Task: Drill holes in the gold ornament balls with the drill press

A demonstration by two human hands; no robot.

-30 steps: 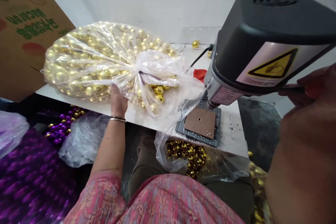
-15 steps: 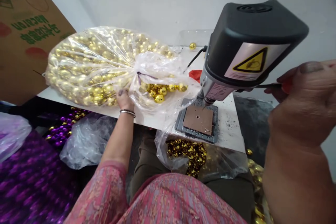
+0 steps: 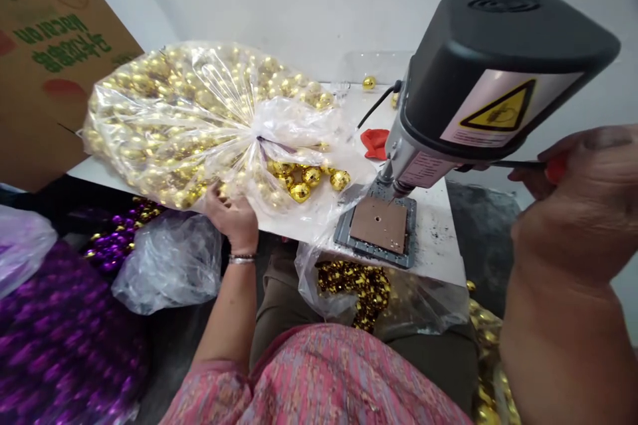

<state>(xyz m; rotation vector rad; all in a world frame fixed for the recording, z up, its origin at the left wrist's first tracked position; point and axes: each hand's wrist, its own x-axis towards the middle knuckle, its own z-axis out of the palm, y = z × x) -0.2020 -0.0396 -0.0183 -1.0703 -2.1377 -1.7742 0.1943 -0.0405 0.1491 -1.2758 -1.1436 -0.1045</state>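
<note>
Gripping a handle [image 3: 554, 170] by its red knob, the right hand [image 3: 598, 192] is curling around it beside a black and gray drill [image 3: 508, 66]. The left hand [image 3: 234, 216] is touching the near edge of a big clear bag [image 3: 159, 126] of gold balls — its fingers are bending against the plastic, though I cannot tell whether they are pinching it. The bag is lying on a white table [image 3: 441, 206], to the left of the drill, with its tied neck pointing toward it; several brighter gold balls [image 3: 300, 192] are lying beside the neck. The drill is pointing down at a brown board [image 3: 386, 226] with a hole, which is resting on a gray base [image 3: 409, 255] — dark shavings [image 3: 436, 236] are lying around it. A red cloth [image 3: 375, 143] is lying behind the base. A cardboard box [image 3: 44, 126] is standing at the left, and purple things [image 3: 54, 345] are filling the floor below.
</note>
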